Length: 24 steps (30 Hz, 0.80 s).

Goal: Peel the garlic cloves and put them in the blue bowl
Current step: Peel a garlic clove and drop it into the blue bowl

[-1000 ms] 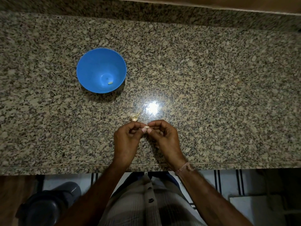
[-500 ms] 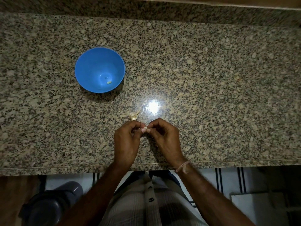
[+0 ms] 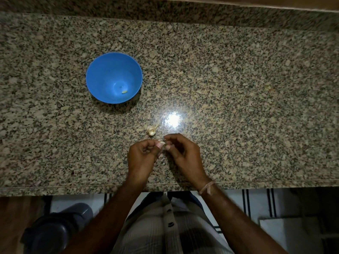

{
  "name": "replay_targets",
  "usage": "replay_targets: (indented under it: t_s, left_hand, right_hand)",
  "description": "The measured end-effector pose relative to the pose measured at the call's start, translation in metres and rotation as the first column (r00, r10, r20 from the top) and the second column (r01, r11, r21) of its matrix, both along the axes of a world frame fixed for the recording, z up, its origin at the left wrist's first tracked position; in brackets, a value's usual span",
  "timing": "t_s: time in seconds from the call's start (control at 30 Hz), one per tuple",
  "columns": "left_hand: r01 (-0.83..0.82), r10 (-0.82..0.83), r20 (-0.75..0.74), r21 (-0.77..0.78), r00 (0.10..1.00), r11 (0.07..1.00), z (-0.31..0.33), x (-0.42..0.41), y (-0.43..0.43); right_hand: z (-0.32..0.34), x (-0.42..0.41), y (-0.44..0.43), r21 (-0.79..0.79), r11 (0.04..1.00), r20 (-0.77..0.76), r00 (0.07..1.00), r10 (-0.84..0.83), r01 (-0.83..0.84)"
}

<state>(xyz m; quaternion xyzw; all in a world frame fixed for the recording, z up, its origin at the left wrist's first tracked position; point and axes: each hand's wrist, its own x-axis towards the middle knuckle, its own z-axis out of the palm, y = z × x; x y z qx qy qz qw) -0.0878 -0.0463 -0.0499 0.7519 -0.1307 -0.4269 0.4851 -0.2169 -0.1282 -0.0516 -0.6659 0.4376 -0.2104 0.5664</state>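
Bearing a blue bowl [image 3: 102,76], speckled granite counter [image 3: 238,88] glints.

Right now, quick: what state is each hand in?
Left hand: closed, pinching the garlic clove.
Right hand: closed, pinching the same garlic clove.

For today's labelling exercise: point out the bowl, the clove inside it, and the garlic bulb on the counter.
bowl [image 3: 105,74]: head view, inner wall.
clove [image 3: 124,92]: head view, its middle.
bulb [image 3: 151,132]: head view, its body.
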Motion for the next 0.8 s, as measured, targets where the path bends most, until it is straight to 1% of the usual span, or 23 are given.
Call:
replay_targets:
  t_s: [0.03, 0.07, 0.13, 0.23, 0.3, 0.37, 0.43, 0.5, 0.6, 0.67, 0.73, 0.8]
  left_hand:
    - [0.021, -0.021, 0.021, 0.002, 1.0, 1.0, 0.002, -0.001, -0.001]
    - [0.042, -0.042, 0.047, 0.007, 0.998, 0.999, 0.004, -0.002, -0.002]
    - [0.097, -0.102, 0.133, 0.04, 0.986, 0.994, 0.005, -0.002, -0.002]
    - [0.176, -0.203, 0.29, 0.118, 0.935, 0.977, 0.005, -0.002, 0.0]
    - [0.179, -0.201, 0.325, 0.098, 0.924, 0.979, 0.007, -0.002, 0.0]
    - [0.172, -0.173, 0.311, 0.029, 0.935, 0.985, 0.009, -0.003, 0.0]
    - [0.146, -0.142, 0.28, 0.009, 0.95, 0.989, 0.013, -0.003, -0.001]
    - [0.14, -0.138, 0.253, 0.008, 0.958, 0.99, 0.014, -0.001, -0.001]
    - [0.158, -0.154, 0.181, -0.009, 0.971, 0.987, 0.013, 0.0, 0.0]
    - [0.181, -0.18, 0.162, 0.009, 0.97, 0.984, 0.01, 0.001, 0.0]
    - [0.186, -0.188, 0.161, 0.031, 0.969, 0.982, 0.008, 0.001, -0.002]
    - [0.15, -0.148, 0.117, -0.01, 0.982, 0.989, 0.008, 0.0, -0.002]
  right_hand:
    - [0.003, 0.001, 0.0, 0.082, 0.996, 0.037, 0.999, -0.023, 0.02]
    - [0.004, 0.003, 0.001, 0.118, 0.992, 0.049, 0.998, -0.047, 0.041]
    - [0.003, 0.005, 0.0, 0.159, 0.984, 0.063, 0.994, -0.094, 0.083]
    - [0.002, 0.007, -0.002, 0.196, 0.973, 0.041, 0.99, -0.133, 0.123]
    - [0.003, 0.007, -0.003, 0.258, 0.956, 0.033, 0.988, -0.153, 0.139]
    - [0.005, 0.008, -0.003, 0.373, 0.916, 0.062, 0.981, -0.183, 0.147]
    - [0.007, 0.008, -0.002, 0.452, 0.88, 0.094, 0.973, -0.211, 0.147]
    - [0.009, 0.006, -0.002, 0.424, 0.895, 0.101, 0.975, -0.198, 0.137]
    - [0.008, 0.005, -0.001, 0.325, 0.939, 0.078, 0.987, -0.142, 0.109]
    - [0.006, 0.005, 0.0, 0.304, 0.949, 0.068, 0.991, -0.113, 0.087]
    - [0.004, 0.005, 0.001, 0.376, 0.921, 0.084, 0.986, -0.147, 0.105]
    - [0.003, 0.004, 0.001, 0.468, 0.873, 0.099, 0.973, -0.209, 0.14]
